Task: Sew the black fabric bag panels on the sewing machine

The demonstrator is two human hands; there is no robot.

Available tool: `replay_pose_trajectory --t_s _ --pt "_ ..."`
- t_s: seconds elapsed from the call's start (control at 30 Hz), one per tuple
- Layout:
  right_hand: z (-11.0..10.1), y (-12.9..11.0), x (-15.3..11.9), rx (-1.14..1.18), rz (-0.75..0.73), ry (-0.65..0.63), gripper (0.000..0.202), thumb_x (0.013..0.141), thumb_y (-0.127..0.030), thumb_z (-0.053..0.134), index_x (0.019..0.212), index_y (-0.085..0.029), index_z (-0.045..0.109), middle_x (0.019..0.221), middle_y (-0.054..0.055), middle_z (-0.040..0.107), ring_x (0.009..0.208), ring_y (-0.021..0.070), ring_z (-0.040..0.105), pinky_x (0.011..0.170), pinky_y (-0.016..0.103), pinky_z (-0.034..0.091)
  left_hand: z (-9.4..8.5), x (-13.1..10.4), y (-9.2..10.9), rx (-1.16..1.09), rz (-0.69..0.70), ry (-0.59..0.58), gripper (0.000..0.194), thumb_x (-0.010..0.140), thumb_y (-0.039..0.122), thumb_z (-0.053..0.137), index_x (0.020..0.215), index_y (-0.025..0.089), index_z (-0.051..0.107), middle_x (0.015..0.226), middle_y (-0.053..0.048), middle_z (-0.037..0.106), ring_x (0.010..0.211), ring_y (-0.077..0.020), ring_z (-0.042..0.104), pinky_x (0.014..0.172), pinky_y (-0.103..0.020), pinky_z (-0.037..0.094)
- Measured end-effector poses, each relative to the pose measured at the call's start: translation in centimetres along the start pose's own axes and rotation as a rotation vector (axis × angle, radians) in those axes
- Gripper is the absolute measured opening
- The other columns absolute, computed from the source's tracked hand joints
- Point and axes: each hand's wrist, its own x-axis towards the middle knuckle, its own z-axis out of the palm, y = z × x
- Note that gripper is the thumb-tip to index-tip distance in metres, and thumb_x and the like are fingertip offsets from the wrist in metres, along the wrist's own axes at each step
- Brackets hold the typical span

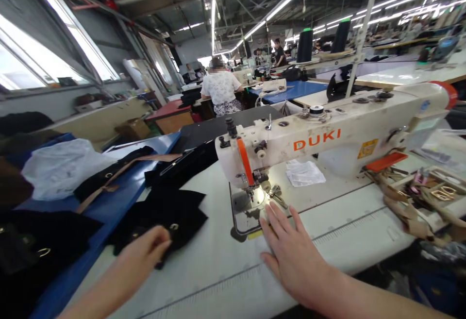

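A white sewing machine (306, 139) with orange lettering stands on a pale table (225, 260) marked with a ruler scale. My right hand (287, 251) lies with spread fingers at the front of the needle plate, its fingertips close below the lit presser foot (255, 195). Nothing shows in that hand. My left hand (155, 243) is closed, fingers curled together, over the edge of a black fabric piece (163, 214) with a metal ring. Whatever its fingers hold, if anything, is hidden.
White paper slips (305, 172) lie under the machine arm. At right are tan straps (404, 207) and a tray with metal rings (442, 193). A blue surface at left bears a white plastic bag (63, 166) and black pieces (43, 246). A person (220, 88) sits ahead.
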Motion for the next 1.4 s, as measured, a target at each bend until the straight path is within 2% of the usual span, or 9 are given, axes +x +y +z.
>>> replay_pose_trajectory --t_s 0.07,0.2,0.3,0.43,0.53,0.73,0.87,1.03,1.4 --pt "-0.4 0.1 -0.1 0.019 0.007 -0.039 0.059 0.096 -0.045 0.043 0.142 -0.008 0.043 0.15 0.02 0.034 0.142 0.0344 0.024 0.114 0.061 0.016 2.4 0.8 2.5 -0.174 0.008 -0.166 0.026 0.085 0.037 0.044 0.067 0.022 0.054 0.061 0.002 0.06 0.056 -0.0159 0.059 0.054 -0.026 0.047" --pt "-1.2 0.5 -0.5 0.07 0.006 -0.097 0.058 0.096 -0.044 0.043 0.145 -0.012 0.038 0.152 0.016 0.034 0.141 0.0311 0.027 0.114 0.052 0.024 4.6 1.0 6.3 -0.329 0.09 -0.137 0.025 0.082 0.041 0.043 0.086 0.023 0.06 0.069 0.0 0.065 0.067 -0.019 0.065 0.063 -0.029 0.05" --pt "-1.7 0.8 -0.4 0.094 -0.005 -0.106 0.057 0.096 -0.043 0.044 0.144 -0.013 0.04 0.152 0.016 0.033 0.141 0.0307 0.028 0.114 0.05 0.026 4.0 1.1 6.1 -0.275 0.165 -0.053 0.031 0.084 0.043 0.042 0.094 0.022 0.064 0.076 -0.002 0.069 0.07 -0.0201 0.066 0.066 -0.031 0.052" --pt "-1.9 0.7 0.2 0.143 -0.066 -0.078 0.051 0.097 -0.04 0.043 0.14 -0.013 0.046 0.147 0.015 0.042 0.136 0.0278 0.036 0.113 0.046 0.029 3.6 2.7 4.3 -0.04 0.459 0.158 0.039 0.088 0.045 0.045 0.115 0.024 0.065 0.121 -0.007 0.065 0.112 -0.0252 0.059 0.097 -0.04 0.046" --pt "-1.7 0.6 0.6 0.19 -0.134 0.001 0.04 0.098 -0.031 0.042 0.133 -0.016 0.053 0.134 0.01 0.056 0.128 0.0237 0.044 0.111 0.041 0.032 4.2 3.7 4.2 0.122 0.593 0.139 0.043 0.09 0.048 0.045 0.124 0.027 0.061 0.13 -0.007 0.059 0.118 -0.0264 0.054 0.101 -0.043 0.043" --pt "-2.0 4.4 1.2 0.205 -0.189 0.219 0.03 0.097 -0.021 0.041 0.11 -0.016 0.067 0.111 0.009 0.067 0.107 0.0196 0.057 0.098 0.034 0.044 6.1 3.2 7.2 0.168 0.497 0.217 0.047 0.09 0.051 0.043 0.114 0.019 0.067 0.106 -0.011 0.064 0.096 -0.0267 0.06 0.088 -0.042 0.049" --pt "-4.1 10.0 2.1 0.074 0.047 0.275 0.029 0.095 -0.017 0.042 0.105 -0.016 0.069 0.102 0.009 0.068 0.097 0.0205 0.059 0.088 0.032 0.047 7.6 3.2 7.9 0.113 0.464 0.322 0.049 0.09 0.052 0.042 0.111 0.016 0.068 0.114 -0.014 0.062 0.105 -0.0293 0.058 0.095 -0.044 0.047" --pt "-6.3 15.0 2.8 -0.061 0.363 0.165 0.019 0.09 -0.017 0.053 0.095 -0.014 0.071 0.096 0.009 0.067 0.091 0.021 0.059 0.08 0.029 0.045 8.3 4.1 7.4 0.073 0.48 0.315 0.051 0.089 0.052 0.041 0.117 0.017 0.066 0.126 -0.012 0.061 0.116 -0.0304 0.055 0.102 -0.046 0.044" --pt "-5.0 16.7 3.1 -0.041 0.364 0.178 0.017 0.087 -0.015 0.058 0.079 -0.018 0.072 0.085 0.007 0.069 0.086 0.0195 0.059 0.075 0.027 0.042 9.0 4.9 6.8 0.058 0.522 0.282 0.058 0.09 0.057 0.038 0.121 0.016 0.064 0.129 -0.014 0.06 0.119 -0.0304 0.055 0.102 -0.049 0.044"
